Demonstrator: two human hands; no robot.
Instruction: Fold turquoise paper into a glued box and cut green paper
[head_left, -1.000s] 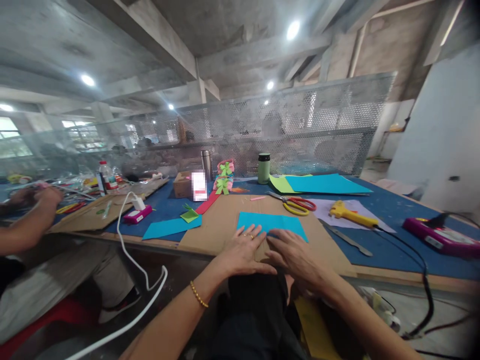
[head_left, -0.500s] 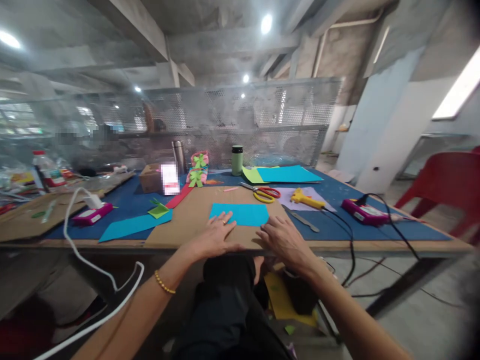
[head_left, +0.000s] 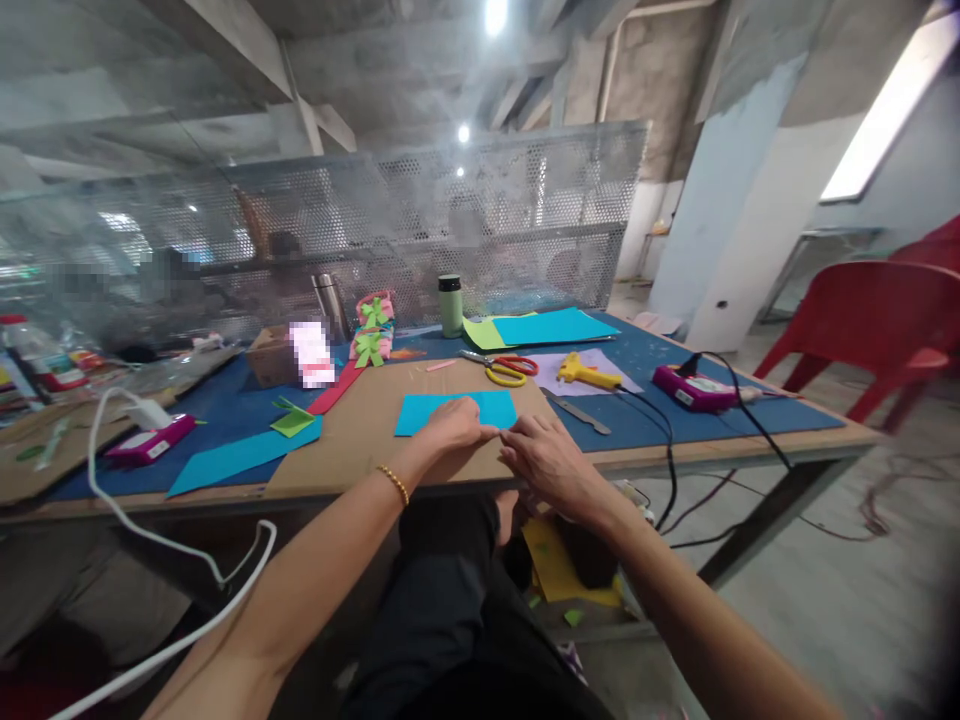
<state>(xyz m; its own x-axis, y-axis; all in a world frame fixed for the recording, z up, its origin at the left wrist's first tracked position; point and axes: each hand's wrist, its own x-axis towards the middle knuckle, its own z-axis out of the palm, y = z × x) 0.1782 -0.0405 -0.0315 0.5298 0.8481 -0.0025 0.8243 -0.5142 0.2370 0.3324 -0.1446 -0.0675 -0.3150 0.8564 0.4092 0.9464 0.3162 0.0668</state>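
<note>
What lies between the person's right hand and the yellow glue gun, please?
In the head view, a grey craft knife lies between the right hand and the yellow glue gun, beside the brown cardboard.

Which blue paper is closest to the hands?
The small blue sheet on the cardboard, by the left hand and right hand. The blue strip lies further left; the big blue sheet lies far back.

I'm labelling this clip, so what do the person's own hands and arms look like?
The left hand and right hand are ungloved, and no sleeve shows on either forearm. A gold-coloured bracelet of round beads circles the left wrist; the right wrist shows nothing worn.
</note>
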